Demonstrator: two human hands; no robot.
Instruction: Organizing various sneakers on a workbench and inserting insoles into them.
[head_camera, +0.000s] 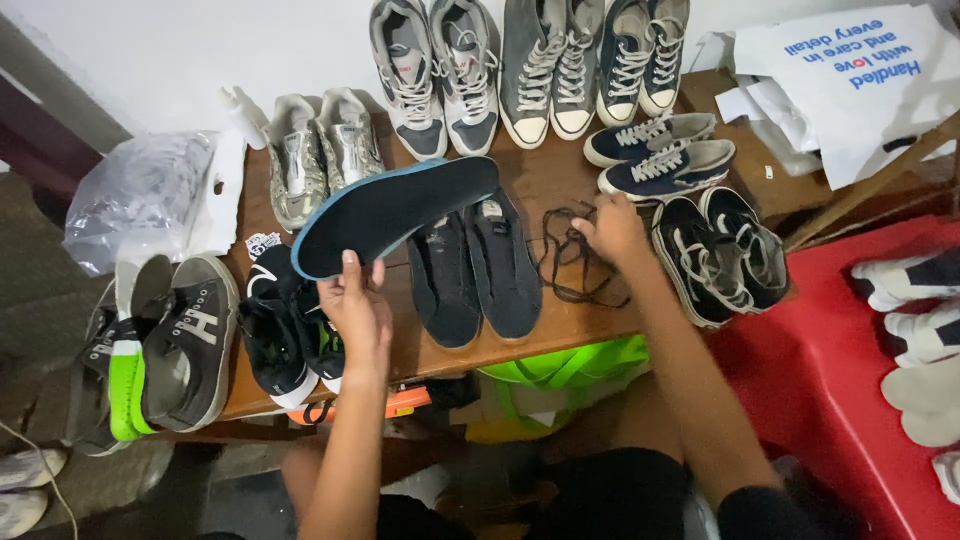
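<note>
Left hand (358, 310) fingers clamped on insole (395, 212), long axis running up toward 2 o'clock; right hand (612, 228) fingers pinched on laces (568, 262) at 3 o'clock, beside dark shoes (475, 268) on desk (545, 170)

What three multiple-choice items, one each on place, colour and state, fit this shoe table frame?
1. Where do the loose dark laces lie?
A. on the wooden table, right of the dark slip-on pair
B. on the red surface
C. inside the plastic bag

2. What colour is the edge of the insole?
A. red
B. blue
C. yellow

3. How does the left hand stand?
A. flat on the table
B. closed on the insole, raised above the shoes
C. out of view

Key: 1 A, the laces rest on bare wood under the right hand. 2 B, a blue rim runs round the dark insole. 3 B, the fingers pinch the insole's end.
</note>
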